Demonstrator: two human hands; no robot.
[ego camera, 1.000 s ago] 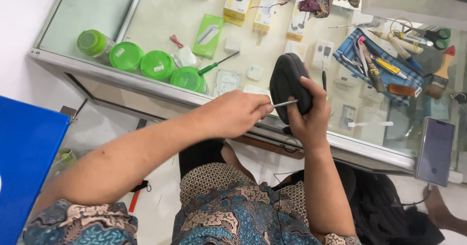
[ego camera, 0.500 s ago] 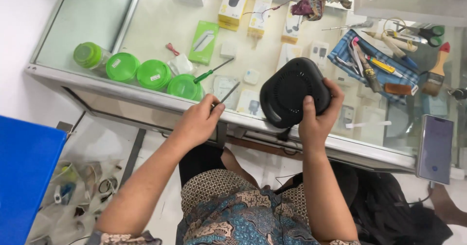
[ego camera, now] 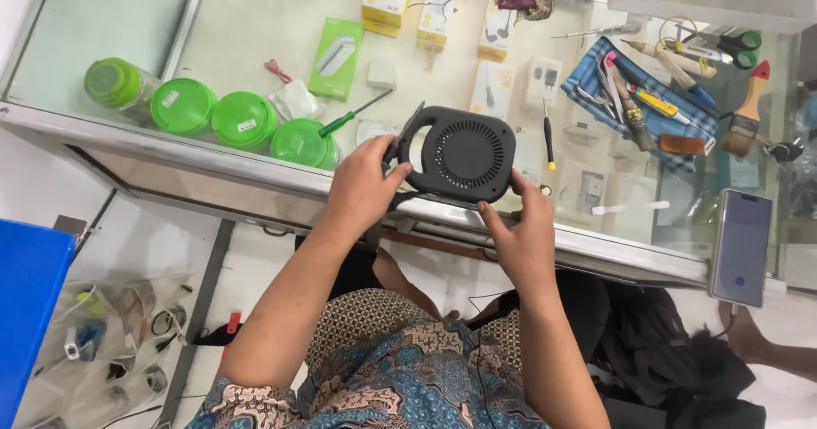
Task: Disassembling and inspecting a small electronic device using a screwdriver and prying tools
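The black device point(ego camera: 464, 152) is held flat over the near edge of the glass counter point(ego camera: 255, 37), grille up, apparently so its face can be worked on; it is gripped at its left end by the curled fingers of the left hand point(ego camera: 362, 191) and steadied below by the right hand point(ego camera: 521, 237), fingers closed on its lower rim; rounded, dark, with a circular vent; a green screwdriver point(ego camera: 353, 114) lies just beside it.

Both hands, left hand point(ego camera: 362, 192), right hand point(ego camera: 526, 240), gripping black vented device point(ego camera: 464, 154), possibly a speaker, glass counter point(ego camera: 255, 20)
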